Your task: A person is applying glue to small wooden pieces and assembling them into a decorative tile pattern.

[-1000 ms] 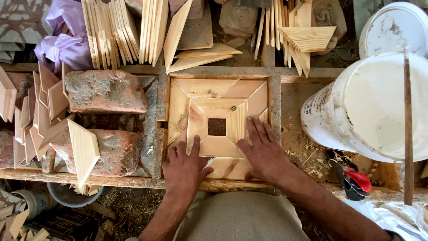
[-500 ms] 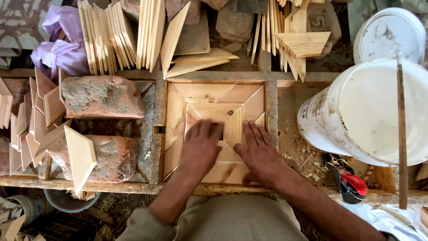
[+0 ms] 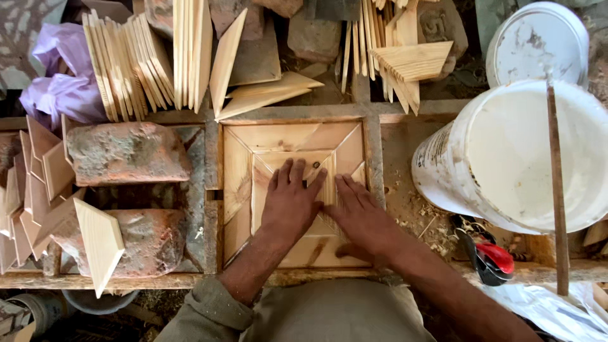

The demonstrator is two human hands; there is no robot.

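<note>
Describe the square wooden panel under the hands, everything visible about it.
The square wooden panel lies flat inside a square frame on the bench. It is pale, unfinished wood, built of trapezoid strips mitred at the corners in nested rings, with knots and grain showing. The left hand and right hand press flat on its middle and cover the centre; a small dark spot shows by the fingertips.

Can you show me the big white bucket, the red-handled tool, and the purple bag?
Big white plastic bucket (image 3: 443,171), head view, outer wall.
Red-handled tool (image 3: 497,256), head view, red grip.
Crumpled purple plastic bag (image 3: 60,92), head view, middle folds.
</note>
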